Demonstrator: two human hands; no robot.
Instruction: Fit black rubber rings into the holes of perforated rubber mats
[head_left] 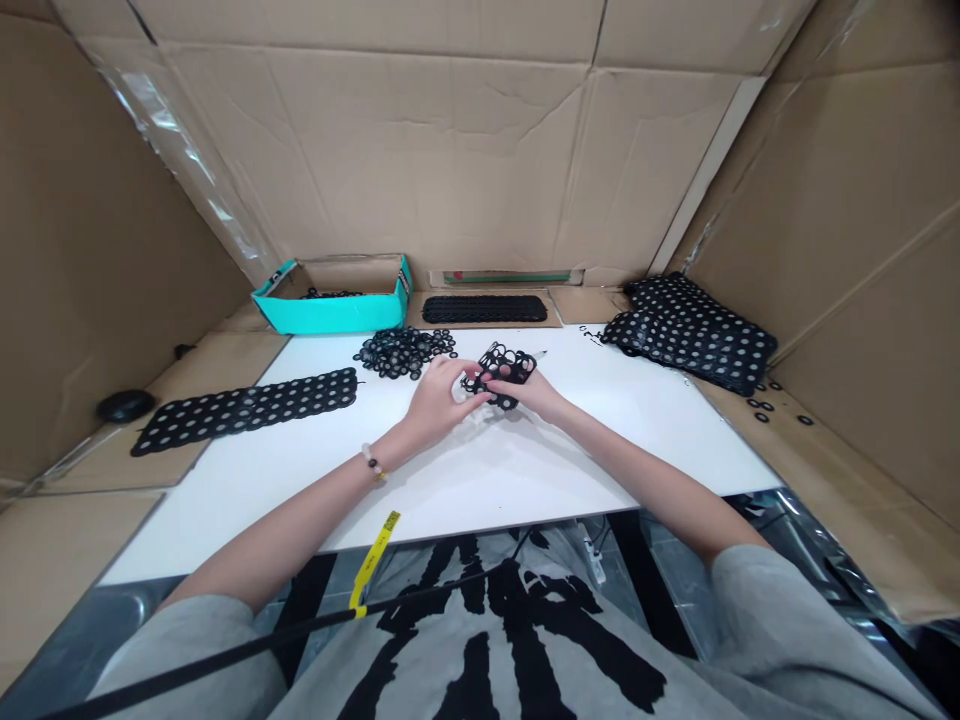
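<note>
L hand (pixel 439 400): fingers curled, thumb and fingertips at L edge of ring mesh (pixel 507 372); can't tell if it pinches a piece. R hand (pixel 534 393): closed on same mesh, thumb in front. Mesh = blk linked rings, bunched, held up over middle of white board (pixel 480 470). Thin pointed item (pixel 541 354) just beside R hand, mostly hidden; type unclear.

Pile of loose rings (pixel 401 352), blk, on board, beyond and L of L hand. Teal box (pixel 334 315) behind pile, open top, more blk rings inside. Flat dark strip (pixel 484 308) on cardboard, R of box. Long ring strip (pixel 247 410) far L, flat, partly on board, partly on cardboard. Large ring sheets (pixel 694 330) stacked far R, w/ stray rings (pixel 760 405) near their R end. Round blk object (pixel 125 406) at L wall. Bead bracelet (pixel 373 463) on L wrist.
</note>
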